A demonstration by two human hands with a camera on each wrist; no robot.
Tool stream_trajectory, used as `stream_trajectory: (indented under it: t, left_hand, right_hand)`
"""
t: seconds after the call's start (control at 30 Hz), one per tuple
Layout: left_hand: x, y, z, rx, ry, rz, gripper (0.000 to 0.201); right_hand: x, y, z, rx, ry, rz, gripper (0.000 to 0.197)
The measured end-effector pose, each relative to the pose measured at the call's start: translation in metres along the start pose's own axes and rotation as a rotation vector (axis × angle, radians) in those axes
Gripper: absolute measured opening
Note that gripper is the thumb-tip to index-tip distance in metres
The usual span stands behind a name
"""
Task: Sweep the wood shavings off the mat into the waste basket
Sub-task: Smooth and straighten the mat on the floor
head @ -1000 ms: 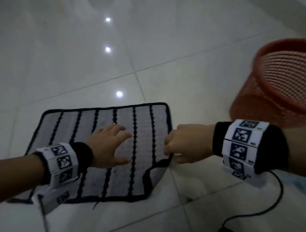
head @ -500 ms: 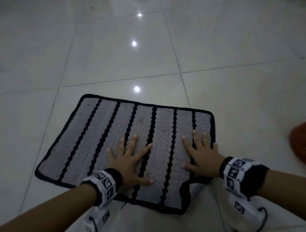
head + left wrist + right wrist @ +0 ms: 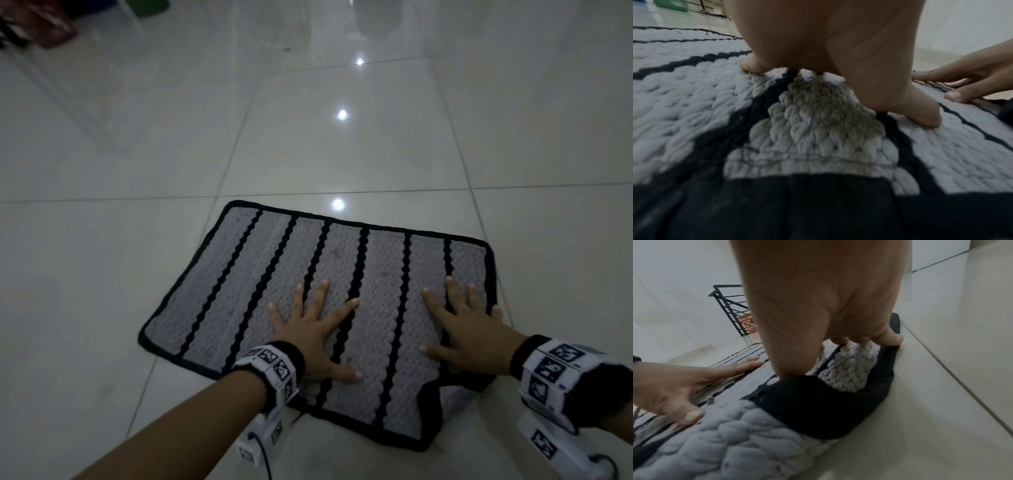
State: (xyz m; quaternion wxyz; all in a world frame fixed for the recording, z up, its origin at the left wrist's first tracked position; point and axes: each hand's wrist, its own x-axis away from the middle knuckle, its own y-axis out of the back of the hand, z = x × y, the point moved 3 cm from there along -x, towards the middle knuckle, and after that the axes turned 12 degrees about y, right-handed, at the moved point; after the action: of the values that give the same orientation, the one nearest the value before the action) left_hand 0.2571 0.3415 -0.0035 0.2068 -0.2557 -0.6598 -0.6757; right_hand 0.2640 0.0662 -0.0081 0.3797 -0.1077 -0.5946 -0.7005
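Note:
A grey mat (image 3: 274,291) with black stripes and a black border lies on the tile floor. My left hand (image 3: 315,332) presses flat on its near middle with the fingers spread. My right hand (image 3: 466,329) lies flat beside the mat's right edge, fingers also spread. The mat's near right corner (image 3: 445,404) is rumpled and folded up. In the left wrist view my left hand's palm (image 3: 828,48) sits on the knitted pile. A few tiny specks (image 3: 337,253) dot the mat; no clear shavings show. A small orange mesh basket (image 3: 748,325) appears far off in the right wrist view.
Glossy pale floor tiles (image 3: 342,154) surround the mat on all sides. A black metal railing (image 3: 727,305) stands in front of the orange basket. A green crate (image 3: 672,4) and a red object (image 3: 51,31) sit far back on the left. Wrist-camera cables (image 3: 260,452) hang near me.
A second ago my right hand was curled at the mat's right edge and a red basket showed on the right. Now both hands lie flat and the basket has left the head view.

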Motion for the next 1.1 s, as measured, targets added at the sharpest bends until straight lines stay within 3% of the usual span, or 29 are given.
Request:
stream_trajectory:
  t: [0.4,0.67,1.1]
  left_hand:
    - [-0.012,0.002,0.002,0.005,0.063,0.022,0.118]
    - [-0.026,0.010,-0.018,0.030,0.148,0.023,0.118]
    - [-0.043,0.035,-0.046,0.069,0.160,0.061,0.118]
  right_hand:
    - [-0.018,0.004,0.045,-0.122,-0.131,0.011,0.116]
    - [-0.029,0.027,0.022,-0.098,-0.083,-0.065,0.112]
    - [-0.043,0.045,-0.011,-0.070,-0.081,-0.122,0.112]
